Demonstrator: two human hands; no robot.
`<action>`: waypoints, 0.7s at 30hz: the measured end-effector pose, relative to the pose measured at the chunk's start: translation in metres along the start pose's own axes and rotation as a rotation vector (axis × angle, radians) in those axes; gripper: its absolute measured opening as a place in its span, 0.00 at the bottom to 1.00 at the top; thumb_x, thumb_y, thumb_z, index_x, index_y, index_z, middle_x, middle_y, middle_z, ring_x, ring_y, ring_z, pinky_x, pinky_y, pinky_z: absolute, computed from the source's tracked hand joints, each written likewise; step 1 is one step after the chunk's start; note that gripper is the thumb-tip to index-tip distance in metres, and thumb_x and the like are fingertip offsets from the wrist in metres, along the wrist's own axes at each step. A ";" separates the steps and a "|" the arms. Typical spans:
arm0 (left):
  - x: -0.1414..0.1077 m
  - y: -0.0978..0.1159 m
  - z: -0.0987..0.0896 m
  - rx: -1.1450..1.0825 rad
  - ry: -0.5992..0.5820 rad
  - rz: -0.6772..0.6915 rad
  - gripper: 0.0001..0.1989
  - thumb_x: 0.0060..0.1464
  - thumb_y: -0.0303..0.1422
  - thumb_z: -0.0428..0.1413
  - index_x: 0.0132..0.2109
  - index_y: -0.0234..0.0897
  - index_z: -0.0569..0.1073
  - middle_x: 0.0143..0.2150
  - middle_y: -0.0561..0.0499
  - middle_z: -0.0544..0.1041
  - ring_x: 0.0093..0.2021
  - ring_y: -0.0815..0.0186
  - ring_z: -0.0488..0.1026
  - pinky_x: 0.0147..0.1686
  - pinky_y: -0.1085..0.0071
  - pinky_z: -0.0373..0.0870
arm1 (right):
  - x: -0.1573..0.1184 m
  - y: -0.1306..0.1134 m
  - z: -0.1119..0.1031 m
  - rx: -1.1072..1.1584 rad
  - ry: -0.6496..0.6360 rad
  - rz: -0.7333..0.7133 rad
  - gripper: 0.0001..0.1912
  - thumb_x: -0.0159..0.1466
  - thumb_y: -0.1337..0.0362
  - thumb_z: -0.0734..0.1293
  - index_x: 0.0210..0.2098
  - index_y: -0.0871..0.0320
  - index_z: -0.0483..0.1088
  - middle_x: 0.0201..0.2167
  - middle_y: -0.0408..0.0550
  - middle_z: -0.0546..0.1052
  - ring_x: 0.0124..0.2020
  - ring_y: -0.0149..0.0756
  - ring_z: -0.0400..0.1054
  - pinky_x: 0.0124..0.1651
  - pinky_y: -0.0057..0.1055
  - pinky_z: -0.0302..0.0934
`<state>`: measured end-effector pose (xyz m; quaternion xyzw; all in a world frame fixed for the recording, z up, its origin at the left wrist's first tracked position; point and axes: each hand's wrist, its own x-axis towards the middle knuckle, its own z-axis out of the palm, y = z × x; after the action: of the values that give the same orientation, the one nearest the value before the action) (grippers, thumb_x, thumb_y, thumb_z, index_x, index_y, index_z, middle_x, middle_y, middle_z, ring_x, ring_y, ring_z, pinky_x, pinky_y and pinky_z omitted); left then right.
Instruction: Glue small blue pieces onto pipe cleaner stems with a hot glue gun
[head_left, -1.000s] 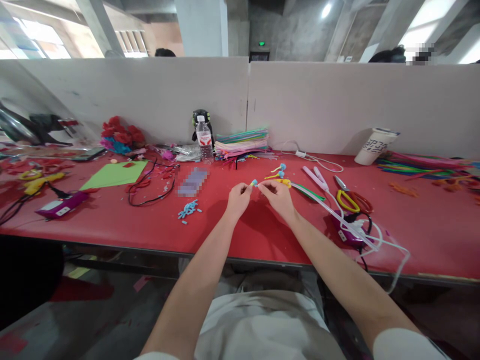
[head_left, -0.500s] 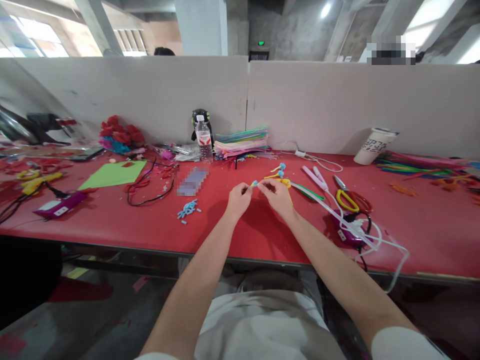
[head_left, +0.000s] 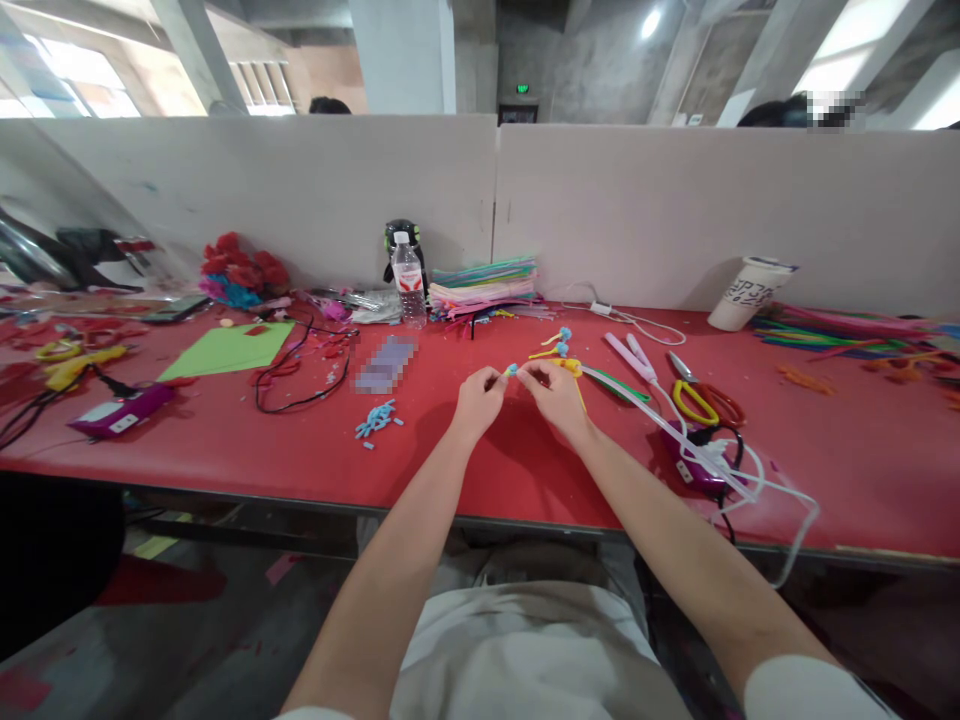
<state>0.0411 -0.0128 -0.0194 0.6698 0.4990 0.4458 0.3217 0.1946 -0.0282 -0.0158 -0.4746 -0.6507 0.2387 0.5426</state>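
Both hands meet above the red table, pinching a small blue-and-yellow pipe-cleaner piece between them. My left hand grips its left side, where a bit of yellow shows, with thumb and forefinger. On the blue end, the fingertips of my right hand are closed; the fingers partly hide the piece. Just beyond my right hand lie small blue pipe-cleaner flowers on yellow stems. A yellow object shows behind that hand, its kind unclear. Left of my hands is a loose pile of short blue pipe-cleaner pieces.
Scissors, a pink flat iron and a purple power strip with cables lie at right. A water bottle and pipe-cleaner bundles stand by the partition. A cup leans at back right; green paper lies left.
My hands stay almost in place, still pinching the small piece. Its blue end appears slightly shifted to the right. Behind the partition, a person's head has moved a little.
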 end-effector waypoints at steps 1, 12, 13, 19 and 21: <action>0.000 -0.001 0.000 0.006 -0.002 0.004 0.12 0.55 0.36 0.52 0.26 0.36 0.66 0.23 0.55 0.64 0.26 0.71 0.59 0.28 0.73 0.53 | 0.000 0.001 0.000 -0.004 -0.009 -0.002 0.13 0.61 0.54 0.64 0.32 0.57 0.71 0.30 0.47 0.76 0.31 0.37 0.67 0.37 0.34 0.62; 0.000 -0.003 -0.004 0.034 -0.033 0.031 0.12 0.55 0.37 0.52 0.27 0.36 0.69 0.23 0.55 0.66 0.26 0.70 0.60 0.28 0.72 0.54 | 0.000 0.003 0.000 -0.025 0.034 0.023 0.15 0.60 0.51 0.65 0.30 0.57 0.71 0.27 0.47 0.75 0.28 0.37 0.66 0.35 0.35 0.62; 0.000 -0.003 -0.004 0.029 -0.036 0.029 0.12 0.55 0.37 0.52 0.27 0.36 0.69 0.23 0.54 0.66 0.26 0.70 0.60 0.28 0.72 0.54 | -0.001 0.003 0.000 -0.026 0.035 0.025 0.15 0.60 0.51 0.65 0.30 0.57 0.71 0.27 0.47 0.75 0.28 0.37 0.66 0.35 0.35 0.62; 0.002 -0.002 -0.008 0.041 -0.076 0.052 0.13 0.54 0.38 0.52 0.27 0.35 0.70 0.22 0.54 0.66 0.25 0.71 0.59 0.29 0.72 0.54 | -0.003 -0.002 0.002 -0.023 0.063 0.028 0.14 0.61 0.52 0.66 0.31 0.57 0.71 0.27 0.48 0.75 0.28 0.37 0.67 0.35 0.34 0.63; 0.004 -0.005 -0.014 0.042 -0.106 0.061 0.13 0.54 0.39 0.52 0.27 0.35 0.71 0.23 0.54 0.66 0.26 0.71 0.60 0.28 0.73 0.54 | -0.003 -0.002 0.003 0.006 0.068 0.031 0.14 0.61 0.52 0.65 0.31 0.57 0.70 0.28 0.48 0.75 0.29 0.37 0.68 0.35 0.34 0.64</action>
<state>0.0264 -0.0072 -0.0173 0.7141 0.4697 0.4088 0.3200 0.1908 -0.0315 -0.0165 -0.4909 -0.6236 0.2327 0.5622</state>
